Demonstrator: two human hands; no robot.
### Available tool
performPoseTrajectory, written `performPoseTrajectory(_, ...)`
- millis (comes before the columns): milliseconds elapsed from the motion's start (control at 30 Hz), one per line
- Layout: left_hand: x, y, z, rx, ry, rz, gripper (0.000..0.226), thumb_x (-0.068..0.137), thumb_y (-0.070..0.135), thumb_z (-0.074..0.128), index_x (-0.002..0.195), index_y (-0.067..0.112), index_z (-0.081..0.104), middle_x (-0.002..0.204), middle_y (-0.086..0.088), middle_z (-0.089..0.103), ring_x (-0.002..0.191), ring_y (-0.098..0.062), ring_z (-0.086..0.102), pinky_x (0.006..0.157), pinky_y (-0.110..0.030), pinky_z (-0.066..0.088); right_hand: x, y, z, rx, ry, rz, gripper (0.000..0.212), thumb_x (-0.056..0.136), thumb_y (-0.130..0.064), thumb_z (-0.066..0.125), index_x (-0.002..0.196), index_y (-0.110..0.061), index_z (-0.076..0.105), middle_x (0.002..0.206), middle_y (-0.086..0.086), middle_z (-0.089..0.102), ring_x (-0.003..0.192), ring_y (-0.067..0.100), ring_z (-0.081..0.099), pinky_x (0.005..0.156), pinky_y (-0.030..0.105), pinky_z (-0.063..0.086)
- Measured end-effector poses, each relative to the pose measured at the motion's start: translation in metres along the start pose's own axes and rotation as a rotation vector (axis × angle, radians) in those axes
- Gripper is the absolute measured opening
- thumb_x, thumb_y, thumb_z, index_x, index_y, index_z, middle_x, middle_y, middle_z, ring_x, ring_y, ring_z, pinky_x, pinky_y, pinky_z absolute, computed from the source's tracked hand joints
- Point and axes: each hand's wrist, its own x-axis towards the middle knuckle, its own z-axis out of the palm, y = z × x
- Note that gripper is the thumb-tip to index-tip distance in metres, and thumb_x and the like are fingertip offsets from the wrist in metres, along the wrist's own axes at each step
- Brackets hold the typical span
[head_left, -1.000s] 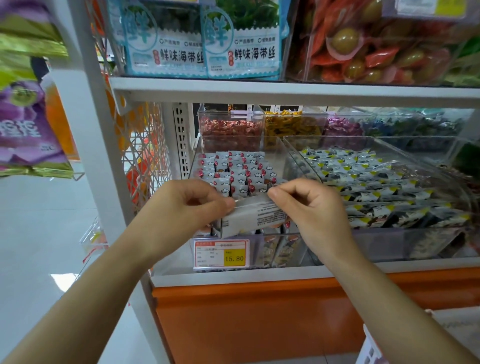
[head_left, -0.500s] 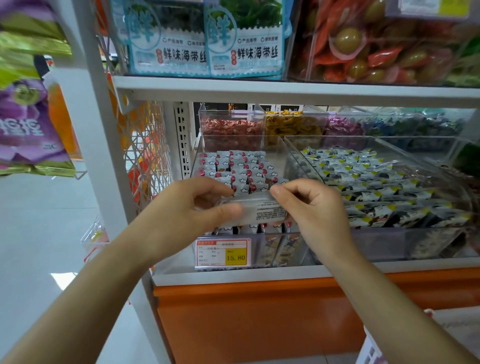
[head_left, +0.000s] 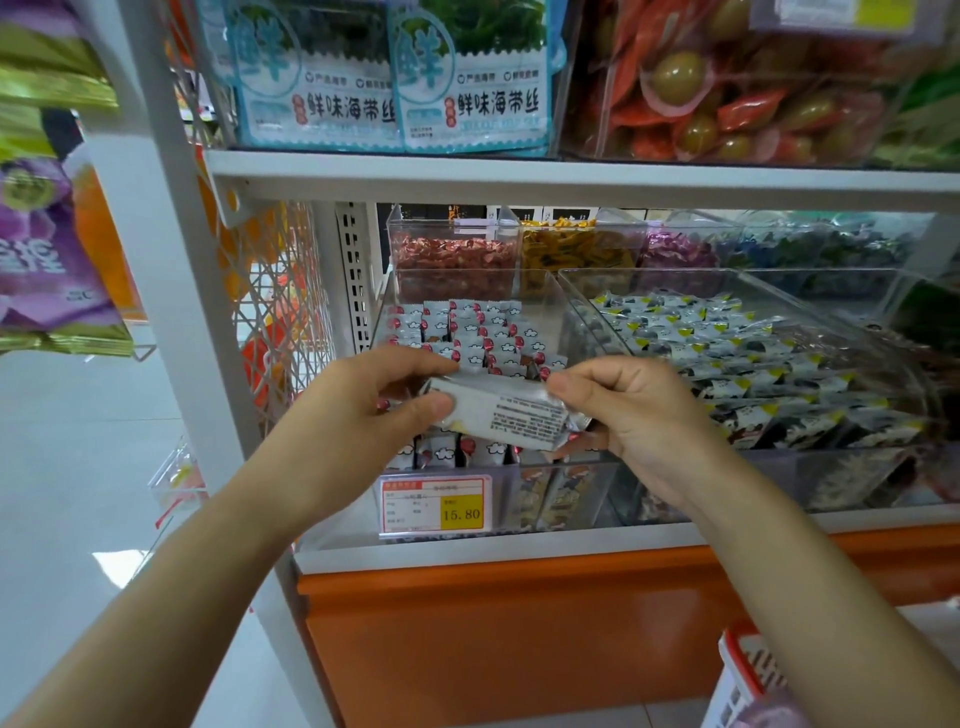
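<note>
Left hand (head_left: 363, 415) and right hand (head_left: 639, 421) pinch opposite ends of silver snack packet (head_left: 511, 418), fingers curled on it; held level over clear bin (head_left: 470, 322) of small packets.

We spot blue seaweed packs (head_left: 395, 78) on upper shelf (head_left: 571, 176); yellow price tag (head_left: 435, 505) lower down; yellow-cornered sachets (head_left: 727, 353) in clear bin (head_left: 779, 273); red basket (head_left: 748, 675) low right.

Bright, even light falls from overhead, so shadows are soft and faint. A white glare patch lies on the glossy floor (head_left: 111, 564), and the clear bin (head_left: 810, 283) walls carry milky reflections. The wide lens bows the shelf post (head_left: 171, 291) near the edge. The purple bags (head_left: 47, 260) look soft and the packet (head_left: 511, 415) print is slightly smeared — yet the price tag (head_left: 435, 503) reads sharp.
</note>
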Motion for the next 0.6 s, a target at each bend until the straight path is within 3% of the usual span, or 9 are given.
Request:
performPoseTrajectory(133,0.001,-0.004,0.002,0.058,0.117,-0.046,0.019,0.089,0.032,0.053,0.102,0.025,0.066,0.087,0.005,0.068,0.078,-0.012,0.065,0.071,-0.035,0.056,-0.001,0.004,0.009,0.142,-0.004,-0.002,0.033,0.072,-0.034,0.065,0.094,-0.010,0.073,0.100,0.020,0.070,0.081,0.026,0.069,0.065,0.027,0.058)
performPoseTrajectory(200,0.002,-0.004,0.003,0.048,0.201,-0.061,0.017,0.090,0.031,0.053,0.096,0.024,0.067,0.080,0.004,0.069,0.072,-0.013,0.067,0.070,-0.040,0.056,-0.002,0.006,0.015,0.142,-0.039,-0.031,0.045,0.071,-0.034,0.066,0.113,-0.018,0.064,0.101,0.005,0.068,0.086,0.021,0.068,0.076,0.030,0.057)
performPoseTrajectory(300,0.005,-0.003,0.006,0.023,0.287,-0.080,0.024,0.092,0.029,0.052,0.106,0.018,0.067,0.080,0.011,0.067,0.067,-0.005,0.067,0.067,-0.034,0.057,-0.004,0.009,0.026,-0.123,0.025,-0.134,0.038,0.076,-0.031,0.066,0.113,-0.038,0.057,0.074,-0.024,0.059,0.078,0.015,0.071,0.079,0.028,0.057)
performPoseTrajectory(367,0.006,-0.003,0.010,-0.003,0.306,-0.097,0.033,0.092,0.031,0.050,0.119,0.015,0.062,0.084,0.014,0.065,0.064,-0.002,0.066,0.068,-0.029,0.057,-0.003,0.008,0.031,-0.145,0.093,-0.178,0.032,0.081,-0.027,0.065,0.111,-0.036,0.058,0.075,-0.023,0.060,0.074,0.015,0.071,0.077,0.028,0.057)
performPoseTrajectory(467,0.007,0.000,0.016,-0.015,0.263,-0.068,0.045,0.094,0.037,0.044,0.133,0.017,0.049,0.086,0.012,0.063,0.061,-0.002,0.064,0.056,-0.014,0.051,0.006,0.002,0.032,-0.091,0.163,-0.165,0.036,0.079,-0.028,0.065,0.114,-0.022,0.061,0.097,0.001,0.068,0.077,0.017,0.071,0.073,0.031,0.059)
performPoseTrajectory(500,0.007,-0.001,0.016,0.055,0.254,-0.026,0.049,0.093,0.041,0.040,0.137,0.019,0.044,0.092,0.008,0.065,0.069,-0.003,0.063,0.057,-0.013,0.049,0.011,-0.001,0.030,-0.090,0.195,-0.169,0.032,0.081,-0.024,0.065,0.112,-0.019,0.061,0.098,0.004,0.068,0.076,0.016,0.071,0.071,0.031,0.059)
performPoseTrajectory(567,0.011,-0.010,0.011,0.286,0.258,0.053,0.058,0.091,0.048,0.034,0.142,0.020,0.034,0.117,-0.002,0.062,0.108,-0.012,0.052,0.083,-0.025,0.044,0.028,-0.006,0.027,-0.144,0.284,-0.193,0.023,0.084,-0.015,0.066,0.107,-0.018,0.060,0.100,0.005,0.066,0.075,0.014,0.071,0.066,0.028,0.060)
performPoseTrajectory(600,0.014,-0.015,0.007,0.412,0.249,0.061,0.061,0.091,0.050,0.031,0.145,0.020,0.029,0.132,-0.004,0.054,0.125,-0.018,0.038,0.097,-0.034,0.036,0.038,-0.010,0.026,-0.204,0.323,-0.212,0.021,0.084,-0.013,0.066,0.104,-0.018,0.058,0.102,0.006,0.065,0.074,0.015,0.070,0.064,0.027,0.059)
